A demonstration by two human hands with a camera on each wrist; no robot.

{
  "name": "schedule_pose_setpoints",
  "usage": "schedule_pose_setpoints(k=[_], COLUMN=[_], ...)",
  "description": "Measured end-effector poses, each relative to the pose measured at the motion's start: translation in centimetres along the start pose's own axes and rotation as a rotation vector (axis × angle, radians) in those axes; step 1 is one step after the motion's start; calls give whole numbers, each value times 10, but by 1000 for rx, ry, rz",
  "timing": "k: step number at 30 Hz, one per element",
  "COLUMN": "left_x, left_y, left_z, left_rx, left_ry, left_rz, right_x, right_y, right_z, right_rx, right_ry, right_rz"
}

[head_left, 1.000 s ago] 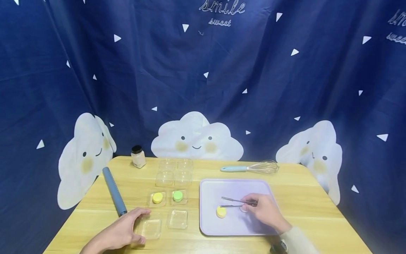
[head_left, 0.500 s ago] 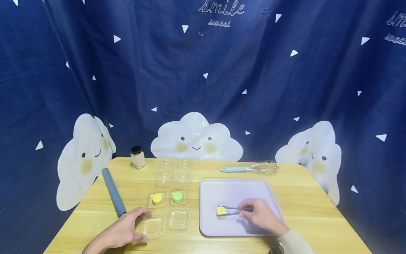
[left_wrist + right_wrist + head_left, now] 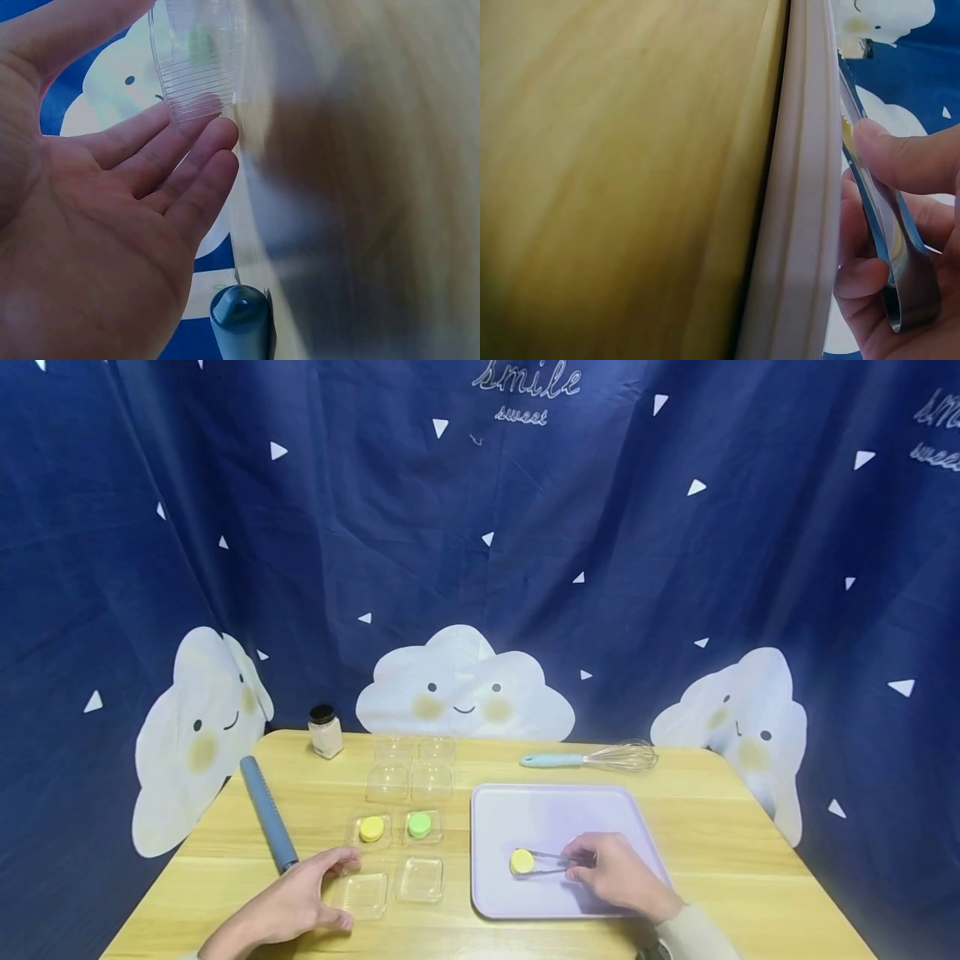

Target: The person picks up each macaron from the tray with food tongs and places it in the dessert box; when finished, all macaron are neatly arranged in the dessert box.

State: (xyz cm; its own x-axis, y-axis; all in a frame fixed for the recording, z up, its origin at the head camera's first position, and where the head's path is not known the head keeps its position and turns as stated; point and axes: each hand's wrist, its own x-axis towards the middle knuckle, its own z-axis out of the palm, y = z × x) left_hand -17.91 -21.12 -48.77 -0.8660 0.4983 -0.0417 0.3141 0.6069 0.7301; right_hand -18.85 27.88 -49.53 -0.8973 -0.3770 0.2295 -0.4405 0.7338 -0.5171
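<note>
On the lilac tray (image 3: 555, 906), my right hand (image 3: 618, 872) holds small metal tongs (image 3: 551, 871) by their sides. The tong tips lie around a yellow macaron (image 3: 521, 861), which still appears low over the tray. In the right wrist view, thumb and fingers press the tongs (image 3: 915, 281) from both sides. My left hand (image 3: 288, 902) lies at the left side of a clear plastic box base (image 3: 365, 896), thumb near its front corner. Its fingers look relaxed and nearly straight in the left wrist view, beside the ridged clear plastic (image 3: 196, 82); exact contact is hard to tell.
Behind stand box bases with a yellow macaron (image 3: 371, 828) and a green macaron (image 3: 419, 824); another base (image 3: 421, 879) is beside mine. Clear domed lids (image 3: 410, 769), a black-capped jar (image 3: 326, 732) and a whisk (image 3: 592, 757) lie farther back. A blue rod-like tool (image 3: 268, 814) lies left.
My right hand has brought the tongs left and down, and their tips have closed around the yellow macaron on the tray. The clear base by my left hand has shifted slightly right.
</note>
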Motion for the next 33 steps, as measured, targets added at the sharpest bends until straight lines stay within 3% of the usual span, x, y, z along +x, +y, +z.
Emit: schedule_pose_setpoints(k=[10,17,21,28,33], left_x=[2,1,1,1,1], left_y=[-2,-3,-4,-3,-3], left_z=[1,2,2,2,2], left_rx=[7,29,39,33,23], left_ry=[14,42,52,56,52], left_rz=[2,2,4,-1,-3], right_x=[1,1,2,12,21], right_y=[-4,-1,-1,-10,-21], right_z=[3,6,6,1,-6], right_rx=[-57,-35,-23,66,60], right_ry=[71,142,192,292,394], right_rz=[-21,-37,9,189,217])
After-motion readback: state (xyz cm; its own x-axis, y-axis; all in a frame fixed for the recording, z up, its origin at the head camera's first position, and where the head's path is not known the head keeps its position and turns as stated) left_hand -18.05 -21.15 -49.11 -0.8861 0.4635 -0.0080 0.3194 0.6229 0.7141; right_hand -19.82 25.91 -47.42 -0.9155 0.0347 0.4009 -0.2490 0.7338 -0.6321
